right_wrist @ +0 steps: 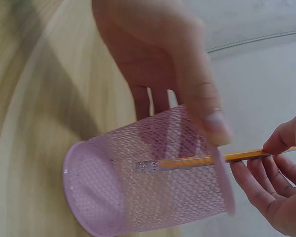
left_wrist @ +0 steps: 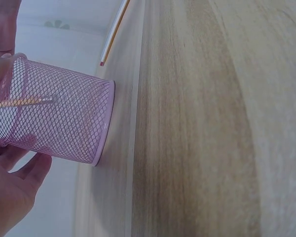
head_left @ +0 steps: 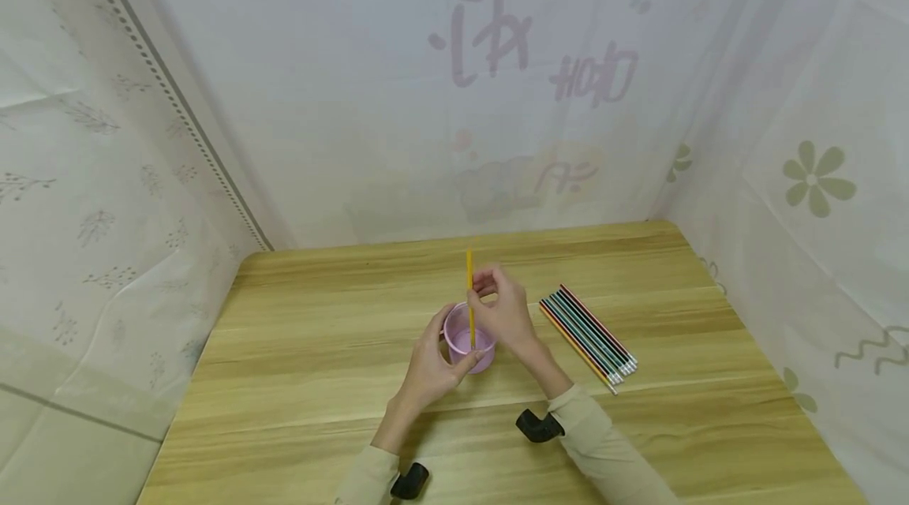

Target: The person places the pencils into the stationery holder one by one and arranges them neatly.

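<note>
A pink mesh pencil cup (head_left: 458,343) stands on the wooden table, its mouth facing up. My left hand (head_left: 430,367) grips the cup near its rim, thumb on the near side and fingers around the far side. Between thumb and fingertips my right hand (head_left: 506,312) pinches a yellow pencil (head_left: 469,268). The pencil is upright, with its eraser end (right_wrist: 148,166) inside the cup and above the cup's floor. Through the mesh in the left wrist view, that pencil (left_wrist: 27,101) shows inside the cup too.
To the right of the cup lies a row of several pencils (head_left: 588,338) in mixed colours, side by side and slanted, erasers toward me. The wooden table (head_left: 298,347) meets patterned curtains (head_left: 355,134) at the back and sides. Black bands with mounts (head_left: 540,426) sit at both wrists.
</note>
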The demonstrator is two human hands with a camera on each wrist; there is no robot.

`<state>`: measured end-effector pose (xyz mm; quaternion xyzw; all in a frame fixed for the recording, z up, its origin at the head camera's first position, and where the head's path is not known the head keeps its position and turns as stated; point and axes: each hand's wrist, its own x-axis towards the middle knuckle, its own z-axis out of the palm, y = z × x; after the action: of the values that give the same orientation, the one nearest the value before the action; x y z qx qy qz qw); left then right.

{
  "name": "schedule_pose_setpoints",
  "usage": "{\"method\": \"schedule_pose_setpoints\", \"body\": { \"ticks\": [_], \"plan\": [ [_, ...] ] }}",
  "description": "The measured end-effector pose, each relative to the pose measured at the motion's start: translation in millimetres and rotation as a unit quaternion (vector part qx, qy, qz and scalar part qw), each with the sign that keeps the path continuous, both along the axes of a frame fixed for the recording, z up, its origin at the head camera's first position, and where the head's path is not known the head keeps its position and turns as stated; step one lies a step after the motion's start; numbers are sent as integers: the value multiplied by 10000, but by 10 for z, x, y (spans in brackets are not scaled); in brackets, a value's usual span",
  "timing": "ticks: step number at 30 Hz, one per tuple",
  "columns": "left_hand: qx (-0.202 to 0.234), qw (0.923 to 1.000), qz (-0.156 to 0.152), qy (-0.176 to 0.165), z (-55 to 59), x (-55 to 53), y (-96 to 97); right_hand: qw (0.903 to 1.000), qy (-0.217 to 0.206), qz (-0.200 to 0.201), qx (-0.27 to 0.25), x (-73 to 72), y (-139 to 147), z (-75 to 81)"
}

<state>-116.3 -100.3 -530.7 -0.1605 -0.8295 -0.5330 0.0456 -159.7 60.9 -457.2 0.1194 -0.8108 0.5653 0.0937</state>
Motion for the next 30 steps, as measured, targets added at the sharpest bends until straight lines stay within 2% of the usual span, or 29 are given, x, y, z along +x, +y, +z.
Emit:
{"method": "schedule_pose_setpoints", "body": {
  "ticks": [7,16,25,30],
  "plan": [
    [-90,9999,36,-63,5,-7,9,9984,354,55,444,31,3,-95],
    [29,10000,17,23,-7,-13,13,9969,-77,14,784,15,61,-66],
    [57,9999,57,80,-3,-16,19,9971,87,-91,746,-42,204,-23],
    [106,9999,53,79,3,-11,19,9966,39,-245,783,-101,331,-22]
  ]
}}
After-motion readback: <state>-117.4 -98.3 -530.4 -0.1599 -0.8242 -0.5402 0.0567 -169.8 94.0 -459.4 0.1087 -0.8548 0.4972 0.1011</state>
